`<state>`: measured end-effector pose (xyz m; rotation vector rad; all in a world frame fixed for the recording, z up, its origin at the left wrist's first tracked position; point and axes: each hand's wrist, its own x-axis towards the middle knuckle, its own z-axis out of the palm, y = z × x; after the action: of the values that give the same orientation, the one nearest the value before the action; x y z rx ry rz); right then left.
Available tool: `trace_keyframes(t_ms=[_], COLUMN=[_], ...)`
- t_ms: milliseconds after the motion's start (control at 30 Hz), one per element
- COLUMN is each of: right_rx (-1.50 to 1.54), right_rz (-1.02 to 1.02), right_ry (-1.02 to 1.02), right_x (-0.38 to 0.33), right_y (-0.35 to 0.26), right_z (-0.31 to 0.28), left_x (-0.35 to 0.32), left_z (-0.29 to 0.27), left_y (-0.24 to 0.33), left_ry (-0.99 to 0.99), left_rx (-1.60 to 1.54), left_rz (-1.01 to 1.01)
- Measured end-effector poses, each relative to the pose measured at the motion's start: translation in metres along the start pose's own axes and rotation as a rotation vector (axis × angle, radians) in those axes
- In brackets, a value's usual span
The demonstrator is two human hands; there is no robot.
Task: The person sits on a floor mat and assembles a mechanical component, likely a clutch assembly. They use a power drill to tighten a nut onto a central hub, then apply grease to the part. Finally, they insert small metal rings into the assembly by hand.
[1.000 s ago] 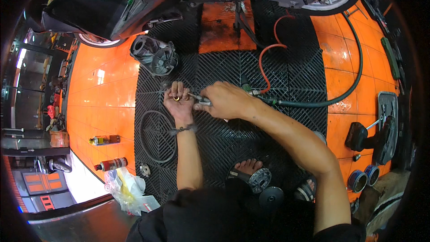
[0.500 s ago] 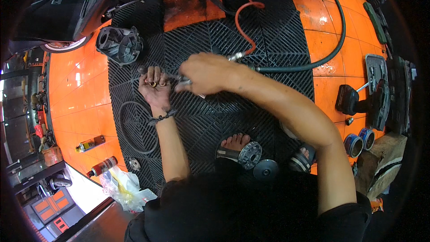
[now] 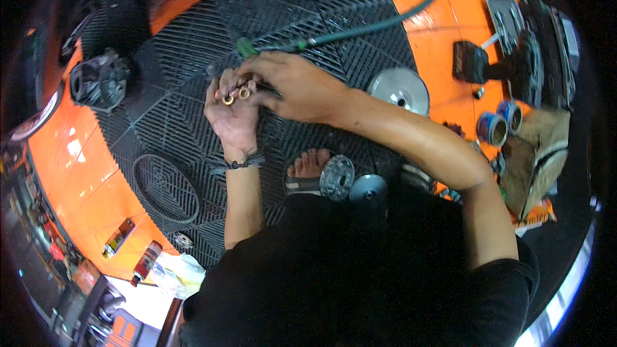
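Observation:
My left hand (image 3: 234, 117) is turned palm up above the ribbed black mat, its fingers curled round two small brass-coloured rings (image 3: 244, 93). A cord bracelet (image 3: 244, 159) circles that wrist. Reaching across from the right, my right hand (image 3: 292, 87) bends its fingers at the left hand's fingertips. Motion smears these fingers, so whether they grip anything does not show. A small dark round thing (image 3: 212, 71) shows just beyond my left fingers. Behind the hands, a dark green hose (image 3: 363, 33) runs to a green-ended fitting (image 3: 246, 47).
A black belt loop (image 3: 166, 188) and a dark housing (image 3: 99, 81) lie left. Near my foot are a finned metal disc (image 3: 337, 178) and a smooth disc (image 3: 369, 193). At right are a large silver disc (image 3: 400, 92), a cordless tool (image 3: 472, 62) and two cans (image 3: 492, 128).
The view has turned, shifting the surroundings. My right hand now overlaps my left fingertips, and a second brass-coloured ring shows. The large silver disc has come into sight; the red hose has left it.

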<state>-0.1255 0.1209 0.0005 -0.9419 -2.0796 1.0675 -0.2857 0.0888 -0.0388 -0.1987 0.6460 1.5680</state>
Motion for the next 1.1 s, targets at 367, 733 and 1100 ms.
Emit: trace_keyframes(t_ms=[367, 733, 1100], right_rx=[0.114, -0.184, -0.110], right_rz=[0.529, 0.445, 0.507], right_ry=[0.392, -0.626, -0.291], right_x=[-0.091, -0.210, -0.212], right_y=[-0.009, 0.023, 0.004], right_z=[-0.028, 0.005, -0.101], left_x=[0.020, -0.016, -0.027], left_z=[-0.003, -0.037, -0.017], left_y=[-0.056, -0.052, -0.069], left_ry=[-0.338, -0.289, -0.262], left_rx=[0.023, 0.541, 0.822], left_rz=[-0.417, -0.508, -0.506])
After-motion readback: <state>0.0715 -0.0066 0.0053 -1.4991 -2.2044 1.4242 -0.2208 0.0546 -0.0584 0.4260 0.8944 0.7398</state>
